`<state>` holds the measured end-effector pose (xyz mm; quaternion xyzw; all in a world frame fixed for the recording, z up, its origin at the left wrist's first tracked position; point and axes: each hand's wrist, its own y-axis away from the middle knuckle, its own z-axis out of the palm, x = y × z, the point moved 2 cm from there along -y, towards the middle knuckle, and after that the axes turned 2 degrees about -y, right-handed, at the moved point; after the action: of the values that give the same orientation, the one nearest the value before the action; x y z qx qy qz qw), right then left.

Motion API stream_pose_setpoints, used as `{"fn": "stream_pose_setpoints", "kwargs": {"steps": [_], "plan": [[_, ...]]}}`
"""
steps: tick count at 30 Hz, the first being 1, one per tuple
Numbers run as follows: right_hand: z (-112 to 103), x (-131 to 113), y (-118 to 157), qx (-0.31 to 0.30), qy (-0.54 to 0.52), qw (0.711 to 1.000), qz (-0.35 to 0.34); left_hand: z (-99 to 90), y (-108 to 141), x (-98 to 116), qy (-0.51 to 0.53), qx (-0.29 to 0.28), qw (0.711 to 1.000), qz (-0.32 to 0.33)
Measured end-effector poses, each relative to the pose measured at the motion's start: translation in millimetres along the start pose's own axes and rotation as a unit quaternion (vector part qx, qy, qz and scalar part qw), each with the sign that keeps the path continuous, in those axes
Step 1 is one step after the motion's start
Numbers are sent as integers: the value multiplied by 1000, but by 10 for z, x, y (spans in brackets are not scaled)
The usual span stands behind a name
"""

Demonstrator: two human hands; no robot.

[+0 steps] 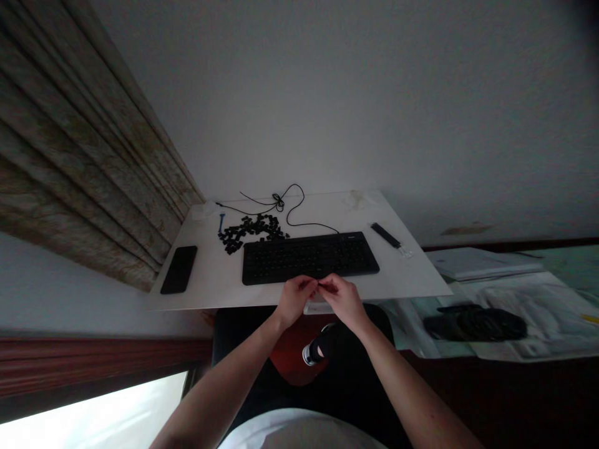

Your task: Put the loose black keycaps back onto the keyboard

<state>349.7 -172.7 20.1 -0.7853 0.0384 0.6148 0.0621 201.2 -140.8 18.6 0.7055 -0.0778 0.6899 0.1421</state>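
Observation:
My left hand point(294, 300) and my right hand point(344, 300) meet at the fingertips over the front edge of a white table point(210, 280), just below a black computer keyboard point(309, 257). Whatever lies between the fingertips is too small and dark to make out. Behind the keyboard's left half lies a heap of loose black keycaps point(250, 232). A thin black cable point(281, 202) loops and knots along the table's back. A small blue tool point(221, 222) sits left of the heap.
A black phone point(178, 269) lies at the table's left, and a black stick-shaped object point(386, 235) at its right. A pleated curtain point(84, 162) hangs left. Papers point(510, 305) and a dark pouch point(475, 324) lie right.

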Motion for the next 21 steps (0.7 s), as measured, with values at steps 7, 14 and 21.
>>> {"fn": "stream_pose_setpoints", "kwargs": {"steps": [7,14,21], "plan": [[-220,152,-271,-10,-101,987,127,-697,-65,141,-313,82,918,228],[-265,55,-639,-53,-127,971,194,-1510,-170,65,-432,208,843,245],[-188,20,-801,-112,-74,961,240,-1607,-206,9,-350,231,883,210]]}}
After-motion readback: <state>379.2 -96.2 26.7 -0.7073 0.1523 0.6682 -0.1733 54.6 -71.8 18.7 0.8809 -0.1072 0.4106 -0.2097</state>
